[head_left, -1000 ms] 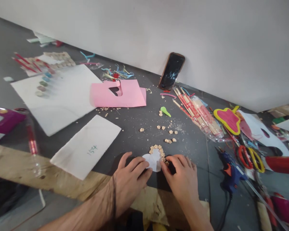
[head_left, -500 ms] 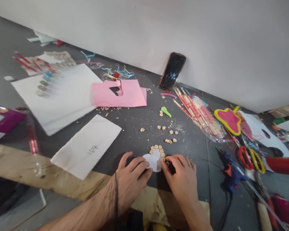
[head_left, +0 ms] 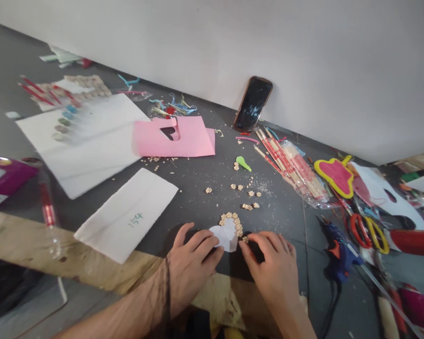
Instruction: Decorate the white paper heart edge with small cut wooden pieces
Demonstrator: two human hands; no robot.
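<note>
A white paper heart lies on the dark tabletop, with small flower-shaped beige pieces lined along its upper right edge. The fingertips of my left hand rest at the heart's left edge, the fingers spread and slightly bent. Just right of the heart, the thumb and index finger of my right hand close around one flower-shaped piece. More such pieces are scattered beyond the heart, and a green balloon-like scrap lies farther back.
A blue glue gun and red-handled scissors lie to the right, near bagged sticks. A phone leans against the wall. Pink paper and a white card marked 154 lie on the left.
My right hand has shifted slightly right, off the heart's edge, and a flower-shaped piece now shows at its fingertips. My left hand stays in place.
</note>
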